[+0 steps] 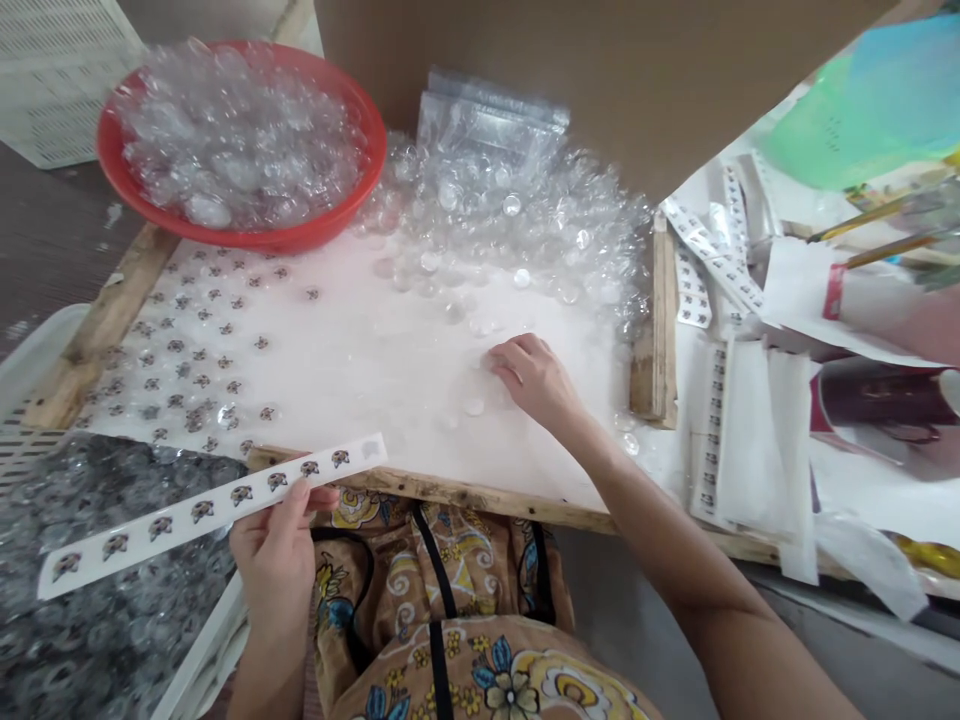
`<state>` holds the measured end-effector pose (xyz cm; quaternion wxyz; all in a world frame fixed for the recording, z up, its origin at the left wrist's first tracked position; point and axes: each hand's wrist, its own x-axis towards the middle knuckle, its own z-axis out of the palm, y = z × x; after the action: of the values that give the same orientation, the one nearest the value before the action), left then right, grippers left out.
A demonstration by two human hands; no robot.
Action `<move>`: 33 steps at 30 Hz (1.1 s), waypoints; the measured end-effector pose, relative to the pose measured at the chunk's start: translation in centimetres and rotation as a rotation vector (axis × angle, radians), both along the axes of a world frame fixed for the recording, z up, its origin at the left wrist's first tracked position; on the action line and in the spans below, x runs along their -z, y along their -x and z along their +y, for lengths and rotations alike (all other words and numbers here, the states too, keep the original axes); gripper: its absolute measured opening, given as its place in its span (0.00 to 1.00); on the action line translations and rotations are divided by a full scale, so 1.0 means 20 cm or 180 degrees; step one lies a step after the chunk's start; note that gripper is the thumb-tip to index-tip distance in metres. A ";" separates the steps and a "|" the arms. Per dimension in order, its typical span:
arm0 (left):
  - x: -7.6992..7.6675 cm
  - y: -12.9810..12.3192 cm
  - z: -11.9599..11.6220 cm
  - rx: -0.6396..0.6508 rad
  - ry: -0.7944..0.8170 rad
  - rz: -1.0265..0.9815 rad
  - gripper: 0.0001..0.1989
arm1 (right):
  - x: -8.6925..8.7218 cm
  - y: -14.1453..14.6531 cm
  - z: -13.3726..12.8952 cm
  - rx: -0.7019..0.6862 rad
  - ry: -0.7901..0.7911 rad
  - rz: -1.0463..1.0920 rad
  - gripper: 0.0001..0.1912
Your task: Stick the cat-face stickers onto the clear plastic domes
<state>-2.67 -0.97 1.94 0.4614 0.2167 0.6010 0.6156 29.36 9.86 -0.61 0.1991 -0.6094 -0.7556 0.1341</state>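
Note:
My left hand [281,535] grips a long white sticker strip [180,518] between thumb and fingers, tilted over the table's front edge. Small animal-head stickers run along it, and a faint grey mark shows at its right end. Over the white tabletop [360,340], my right hand [534,380] has its fingers bent together in a pinch. Whatever sits at those fingertips is too blurred to name. A clear round plastic piece [473,406] lies just below them. On the tabletop's left side lie several clear round pieces with animal-head stickers [201,380].
A red basin [315,240] heaped with clear plastic pieces stands at the back left. Loose clear pieces [540,240] pile up behind my right hand. Wooden strips [656,330] edge the table. More sticker strips [712,430] and a dark mug [885,400] are at right.

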 end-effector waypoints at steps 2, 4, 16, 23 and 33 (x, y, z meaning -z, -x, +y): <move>0.00 0.00 0.00 -0.0024 0.0024 -0.0017 0.05 | -0.01 -0.01 0.01 0.0166 0.0114 0.0159 0.11; 0.01 0.00 0.00 -0.0034 0.0051 -0.0035 0.06 | -0.02 -0.03 0.00 0.0403 0.0338 0.0421 0.13; 0.01 0.00 0.01 0.0030 0.0059 -0.0114 0.06 | 0.08 -0.01 -0.18 -0.0347 0.0186 -0.0440 0.39; 0.00 -0.02 -0.02 0.0081 0.0045 -0.0135 0.08 | 0.13 0.21 -0.04 -0.0738 0.0249 -0.0357 0.38; 0.03 -0.02 -0.05 0.0337 0.0238 0.0365 0.14 | -0.24 0.53 -0.14 -0.1326 0.0148 0.1353 0.12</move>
<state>-2.21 -1.92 1.38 0.4659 0.2658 0.6367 0.5540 18.74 7.03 4.16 0.3070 -0.4039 -0.8025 0.3140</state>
